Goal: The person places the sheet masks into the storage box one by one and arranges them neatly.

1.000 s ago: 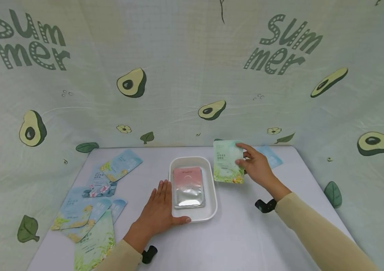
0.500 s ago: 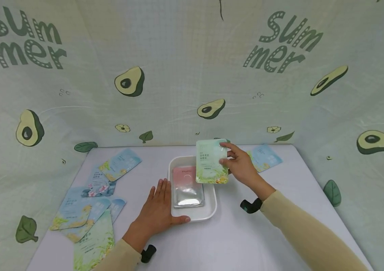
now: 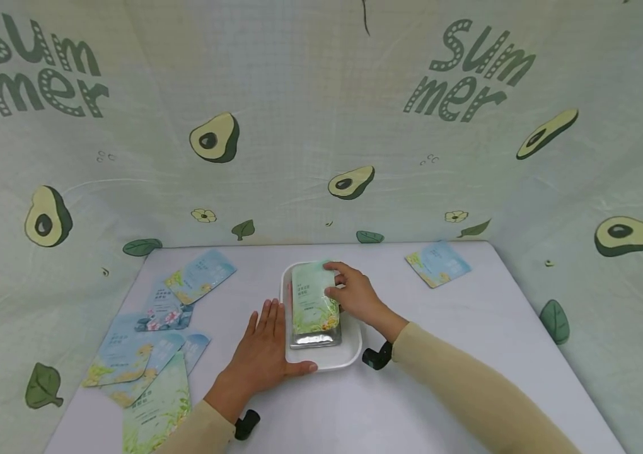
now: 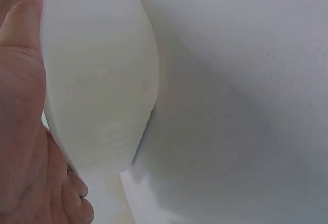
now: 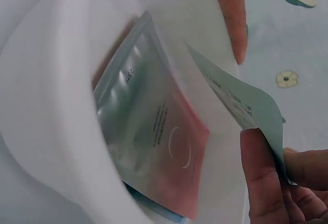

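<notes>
A white tray point(image 3: 326, 363) stands mid-table with a pink and silver packet point(image 3: 316, 340) lying flat in it. My right hand point(image 3: 351, 295) pinches a green packet point(image 3: 310, 301) by its right edge and holds it low over the pink one, inside the tray. The right wrist view shows the green packet point(image 5: 241, 101) tilted above the pink and silver packet point(image 5: 154, 137), with my thumb point(image 5: 261, 172) on it. My left hand point(image 3: 265, 350) lies flat on the table against the tray's left side, thumb along the front rim. In the left wrist view the palm point(image 4: 20, 131) touches the tray wall point(image 4: 102, 80).
Several blue and green packets point(image 3: 145, 340) are strewn over the table's left part. One blue packet point(image 3: 437, 263) lies at the back right. An avocado-print cloth point(image 3: 321, 126) walls in the white table point(image 3: 440, 378) on three sides.
My right hand has carried the green packet left from the tray's right side and down into the tray, over the pink packet. The left hand has stayed put.
</notes>
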Action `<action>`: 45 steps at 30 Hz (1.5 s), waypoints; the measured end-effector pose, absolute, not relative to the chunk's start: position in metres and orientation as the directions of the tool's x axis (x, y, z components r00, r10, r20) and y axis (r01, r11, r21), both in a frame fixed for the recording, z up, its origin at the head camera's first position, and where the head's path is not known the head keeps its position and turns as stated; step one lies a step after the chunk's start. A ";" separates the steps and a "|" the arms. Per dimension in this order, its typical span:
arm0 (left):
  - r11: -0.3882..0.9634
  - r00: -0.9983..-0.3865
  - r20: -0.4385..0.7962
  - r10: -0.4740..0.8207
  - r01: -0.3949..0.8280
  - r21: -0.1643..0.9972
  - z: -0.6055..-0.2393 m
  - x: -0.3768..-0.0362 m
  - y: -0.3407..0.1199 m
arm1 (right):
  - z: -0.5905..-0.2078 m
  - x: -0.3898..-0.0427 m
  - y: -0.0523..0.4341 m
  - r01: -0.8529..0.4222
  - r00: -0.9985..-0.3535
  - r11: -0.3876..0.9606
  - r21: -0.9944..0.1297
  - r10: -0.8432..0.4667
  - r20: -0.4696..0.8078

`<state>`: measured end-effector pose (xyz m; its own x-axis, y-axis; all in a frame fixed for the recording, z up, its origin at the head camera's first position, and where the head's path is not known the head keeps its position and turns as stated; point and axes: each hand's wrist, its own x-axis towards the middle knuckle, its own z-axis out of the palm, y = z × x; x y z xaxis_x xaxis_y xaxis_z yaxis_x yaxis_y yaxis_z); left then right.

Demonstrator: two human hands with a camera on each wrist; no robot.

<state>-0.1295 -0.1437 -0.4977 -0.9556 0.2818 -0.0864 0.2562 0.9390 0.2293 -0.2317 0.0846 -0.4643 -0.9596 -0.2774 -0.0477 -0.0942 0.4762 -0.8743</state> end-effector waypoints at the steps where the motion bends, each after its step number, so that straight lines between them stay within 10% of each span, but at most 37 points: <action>1: 0.939 -0.955 -0.085 0.283 0.258 0.228 -0.498 -0.130 -0.144 | -0.466 -0.232 0.082 -0.097 -0.958 0.485 -0.869 -0.282 -0.050; 26: 0.934 -0.957 -0.097 0.275 0.242 0.261 -0.501 -0.130 -0.145 | -0.460 -0.233 0.081 -0.228 -0.949 0.765 -0.603 -0.312 -0.037; 34: 0.934 -0.957 -0.115 0.268 0.228 0.276 -0.500 -0.130 -0.145 | -0.462 -0.252 0.142 -0.199 -0.980 0.816 -0.543 -0.167 0.108; 45: 0.930 -0.955 -0.115 0.274 0.232 0.286 -0.501 -0.130 -0.145 | -0.514 -0.276 0.254 -0.097 -0.994 0.944 -0.314 -0.108 -0.017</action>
